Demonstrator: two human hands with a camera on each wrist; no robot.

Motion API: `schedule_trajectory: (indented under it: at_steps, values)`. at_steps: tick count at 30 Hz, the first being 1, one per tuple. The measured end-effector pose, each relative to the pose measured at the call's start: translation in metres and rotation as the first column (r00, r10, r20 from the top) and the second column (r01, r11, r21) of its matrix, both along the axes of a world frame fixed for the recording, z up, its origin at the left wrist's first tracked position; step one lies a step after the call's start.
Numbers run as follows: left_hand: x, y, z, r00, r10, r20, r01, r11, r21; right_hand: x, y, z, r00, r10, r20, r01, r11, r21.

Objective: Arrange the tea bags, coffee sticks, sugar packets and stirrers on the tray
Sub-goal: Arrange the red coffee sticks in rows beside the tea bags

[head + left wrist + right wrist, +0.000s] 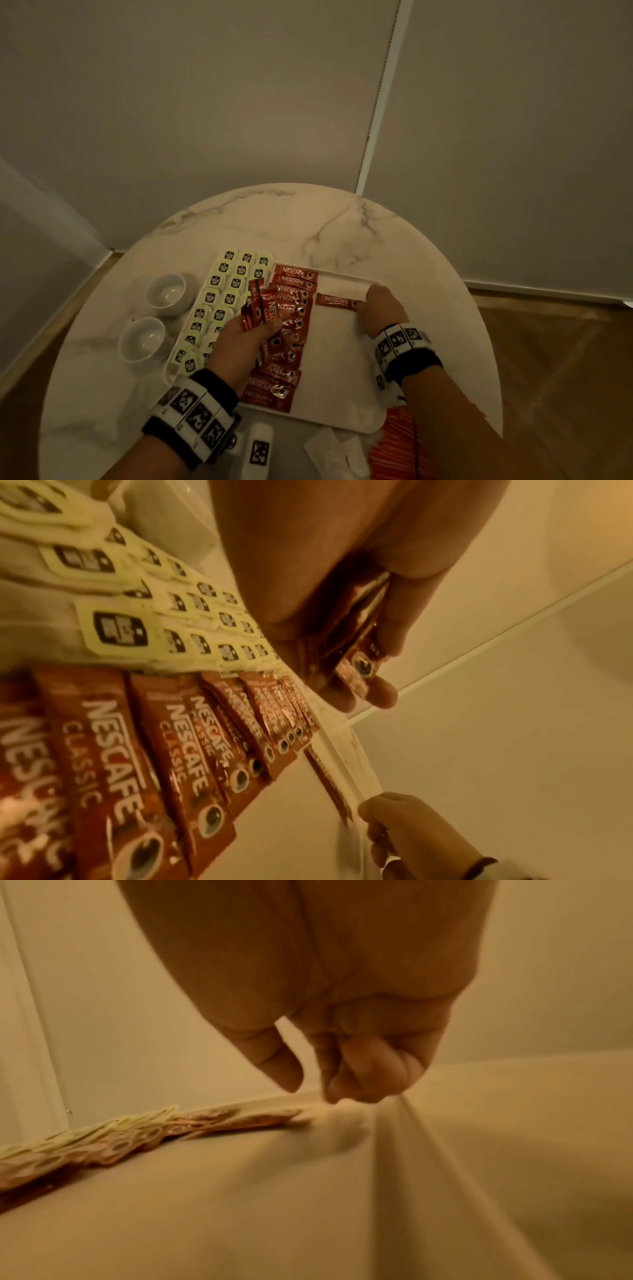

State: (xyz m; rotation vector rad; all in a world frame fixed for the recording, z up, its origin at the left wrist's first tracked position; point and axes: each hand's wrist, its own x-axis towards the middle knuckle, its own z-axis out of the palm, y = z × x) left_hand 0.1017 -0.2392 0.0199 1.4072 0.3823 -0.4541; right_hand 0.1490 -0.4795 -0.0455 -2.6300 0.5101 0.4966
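Marble table (308, 222): two cups (166, 294); left hand (246, 334) clutches sticks (262, 303), right hand (380, 303) pinches one (337, 300).

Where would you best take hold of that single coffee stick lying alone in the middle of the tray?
Probably at its right-hand short end. The lone coffee stick lies flat on the tray, lengthwise left to right, its left end close to the coffee row. The right end faces bare tray, where the right hand already has its fingers; pinch that thin edge from the right.
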Motion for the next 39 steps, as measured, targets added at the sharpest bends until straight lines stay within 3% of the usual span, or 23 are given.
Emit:
schedule_trajectory:
  at_steps: [2, 4, 8, 13, 39]
  values:
    - [-0.002, 0.002, 0.002, 1.000, 0.005, 0.028, -0.005, 1.000, 0.011, -0.010, 0.008, -0.001, 0.985, -0.024, 0.169, 0.028, 0.999, -0.024]
    - [-0.004, 0.004, 0.002, 0.998, -0.003, 0.056, 0.001, 0.999, 0.037, -0.025, 0.022, 0.001, 0.969, 0.079, 0.232, -0.067, 0.996, -0.060]
    - [-0.004, 0.006, 0.003, 0.994, -0.032, 0.101, 0.025, 0.997, 0.077, -0.047, 0.050, -0.003, 0.969, 0.231, 0.084, -0.239, 0.966, 0.095]
    - [-0.002, 0.005, 0.006, 0.990, -0.037, 0.133, 0.025, 0.996, 0.090, -0.041, 0.056, -0.014, 0.950, 0.305, -0.074, -0.303, 0.952, 0.036]
    - [0.001, 0.020, -0.002, 0.996, -0.066, 0.062, 0.061, 0.995, 0.073, -0.008, 0.055, -0.009, 0.959, 0.274, -0.071, -0.273, 0.962, 0.032]
